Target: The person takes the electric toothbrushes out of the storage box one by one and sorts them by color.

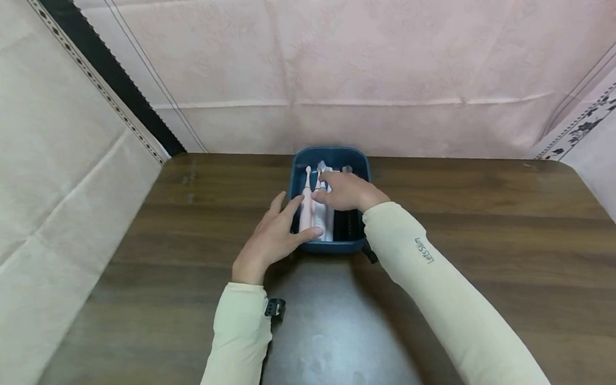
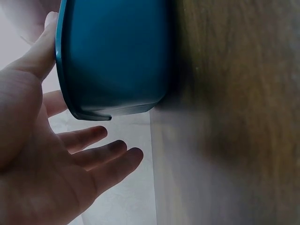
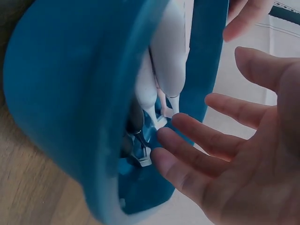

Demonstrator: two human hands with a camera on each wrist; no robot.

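A dark blue plastic bin (image 1: 333,246) holds several electric toothbrushes lying lengthwise. The pink toothbrush (image 1: 306,212) is on the left side, with a white toothbrush (image 3: 170,51) beside it and a black toothbrush (image 1: 350,222) toward the right. My left hand (image 1: 272,235) is at the bin's left side, fingers spread and thumb over the near rim; in the left wrist view its fingers are nearly straight. Over the bin reaches my right hand (image 1: 345,190), its loosely extended fingers close to the brush heads (image 3: 161,123). Neither hand grips a toothbrush.
The bin stands near the back edge of a brown wood-grain table (image 1: 490,262). Behind it hangs a pale cloth (image 1: 383,51), with more cloth at left and right. A dark strip (image 1: 116,68) shows at the back left corner.
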